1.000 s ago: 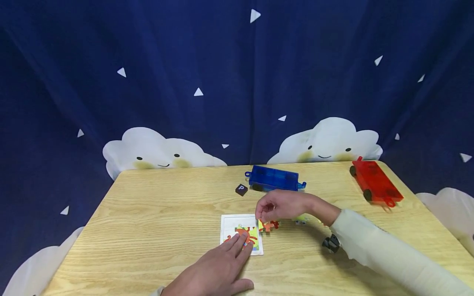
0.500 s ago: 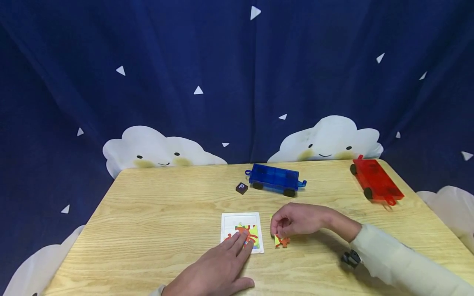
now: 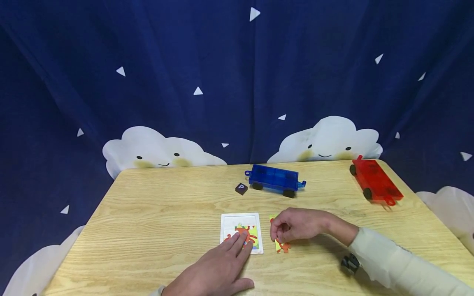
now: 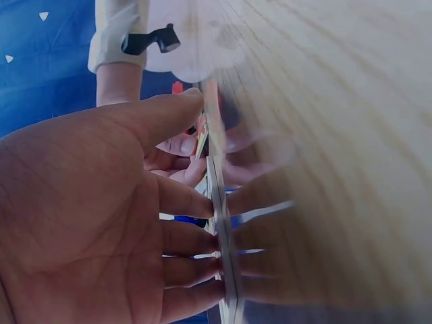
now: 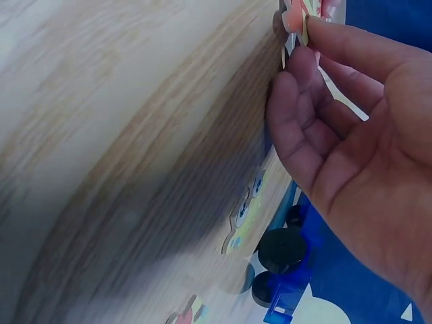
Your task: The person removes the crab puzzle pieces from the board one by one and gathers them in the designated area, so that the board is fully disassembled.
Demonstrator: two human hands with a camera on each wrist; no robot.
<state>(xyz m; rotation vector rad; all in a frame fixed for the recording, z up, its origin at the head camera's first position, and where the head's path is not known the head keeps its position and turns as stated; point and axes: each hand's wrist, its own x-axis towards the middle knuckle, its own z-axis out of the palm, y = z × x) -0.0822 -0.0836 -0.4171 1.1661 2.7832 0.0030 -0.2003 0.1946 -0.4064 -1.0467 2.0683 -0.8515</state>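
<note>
My left hand [image 3: 218, 265] lies with straight fingers on a white-framed puzzle board [image 3: 228, 220], pressing near its lower right part. Orange and yellow puzzle pieces [image 3: 253, 231] sit in the frame, partly hidden by those fingers. To the right of the board, my right hand [image 3: 300, 224] pinches a yellow and orange jigsaw piece [image 3: 283, 248] between thumb and fingers. In the right wrist view this jigsaw piece [image 5: 295, 19] stands on edge at the fingertips. From the left wrist, the board [image 4: 226, 256] shows edge-on under my left fingertips [image 4: 202, 293].
A blue toy wagon [image 3: 274, 179] stands at the back, beside a small dark tile [image 3: 241, 188] marked P. At the far right is a red toy wagon [image 3: 377, 181]. Loose puzzle pieces [image 5: 246, 209] lie on the table near the right hand.
My right hand has drawn away from the board's right edge, moving right and nearer with the jigsaw piece, which has turned slightly. My left hand has stayed in place on the board.
</note>
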